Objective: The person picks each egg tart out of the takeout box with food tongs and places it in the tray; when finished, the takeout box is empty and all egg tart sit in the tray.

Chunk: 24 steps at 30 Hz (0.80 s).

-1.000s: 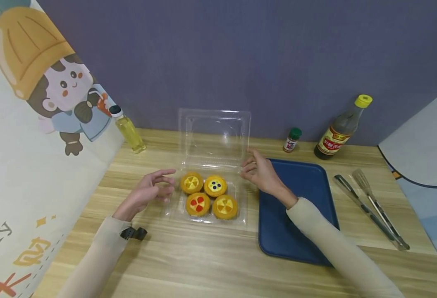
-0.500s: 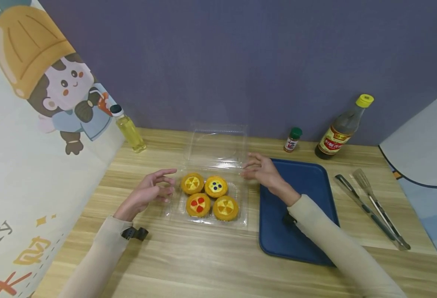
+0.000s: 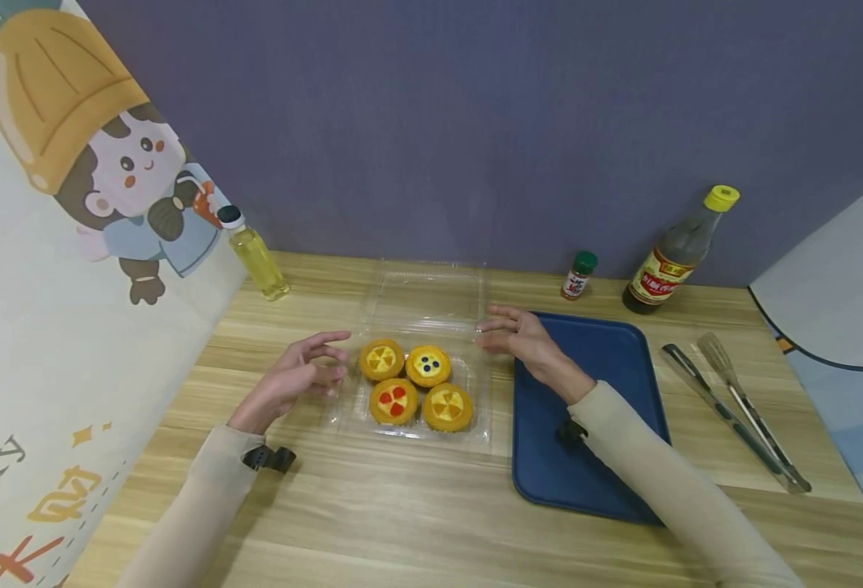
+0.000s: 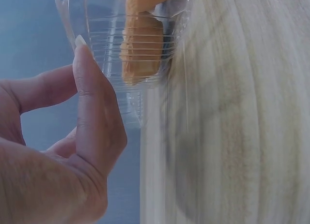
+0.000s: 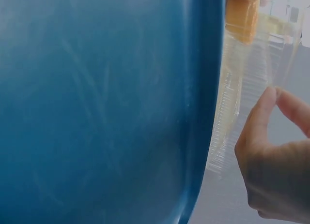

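Observation:
A clear plastic clamshell box (image 3: 478, 429) holds several yellow tarts. Two have orange wedge tops (image 3: 381, 360), one carries red pieces (image 3: 393, 401) and another shows dark blue dots (image 3: 428, 365). Its transparent lid (image 3: 427, 296) lies folded back toward the dark wall. My left hand (image 3: 291, 380) hovers at the box's left side with fingers loosely bent; in the left wrist view a fingertip (image 4: 83, 47) overlaps the plastic rim. At the right, by the hinge, is my right hand (image 3: 527, 343), fingers relaxed and holding nothing, partly over the blue tray's corner.
A dark blue tray (image 3: 571, 474) lies right of the box, under the right forearm. Metal tongs (image 3: 740, 416) rest farther right. Along the back stand an oil bottle (image 3: 258, 263), a green-capped jar (image 3: 578, 276) and a yellow-capped sauce bottle (image 3: 669, 257).
The lid has dropped back from nearly upright to lying low behind the box. My right hand has shifted slightly right and down, away from the lid's edge; my left hand stays nearly still.

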{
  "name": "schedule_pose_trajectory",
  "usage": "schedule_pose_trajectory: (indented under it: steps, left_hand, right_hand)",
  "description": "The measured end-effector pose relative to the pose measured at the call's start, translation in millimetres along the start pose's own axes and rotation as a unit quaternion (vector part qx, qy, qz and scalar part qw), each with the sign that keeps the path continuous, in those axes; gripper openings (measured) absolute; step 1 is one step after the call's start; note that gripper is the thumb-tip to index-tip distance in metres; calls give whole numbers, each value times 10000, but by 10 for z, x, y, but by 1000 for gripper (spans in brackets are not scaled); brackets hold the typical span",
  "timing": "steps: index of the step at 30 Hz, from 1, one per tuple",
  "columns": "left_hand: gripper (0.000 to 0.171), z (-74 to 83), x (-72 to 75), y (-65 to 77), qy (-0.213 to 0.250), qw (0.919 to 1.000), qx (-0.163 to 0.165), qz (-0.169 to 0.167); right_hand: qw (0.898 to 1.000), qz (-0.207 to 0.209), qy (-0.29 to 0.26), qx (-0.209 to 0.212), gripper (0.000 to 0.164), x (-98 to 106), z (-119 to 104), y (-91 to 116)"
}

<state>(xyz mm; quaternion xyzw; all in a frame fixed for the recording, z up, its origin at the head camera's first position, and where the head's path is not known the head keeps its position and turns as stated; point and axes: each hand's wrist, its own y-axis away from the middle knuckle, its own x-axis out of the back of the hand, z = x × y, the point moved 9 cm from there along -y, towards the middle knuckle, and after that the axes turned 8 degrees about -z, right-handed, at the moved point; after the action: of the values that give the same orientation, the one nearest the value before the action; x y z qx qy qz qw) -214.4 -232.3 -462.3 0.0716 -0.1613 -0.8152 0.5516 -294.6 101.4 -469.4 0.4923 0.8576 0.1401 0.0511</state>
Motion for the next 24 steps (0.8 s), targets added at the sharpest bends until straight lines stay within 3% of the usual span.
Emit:
schedule_pose_trajectory:
  steps: [6, 12, 24]
  left_hand:
    - [72, -31, 17, -16, 43, 10000, 78, 4]
    - [72, -13, 28, -31, 3, 10000, 17, -9]
    - [72, -21, 14, -5, -124, 9999, 6, 68]
  right_hand:
    - [10000, 11, -9, -12, 73, 14, 30, 38]
    - [9994, 90, 337, 4, 75, 46, -2, 160]
    - [9931, 345, 1103, 202, 72, 357, -107, 649]
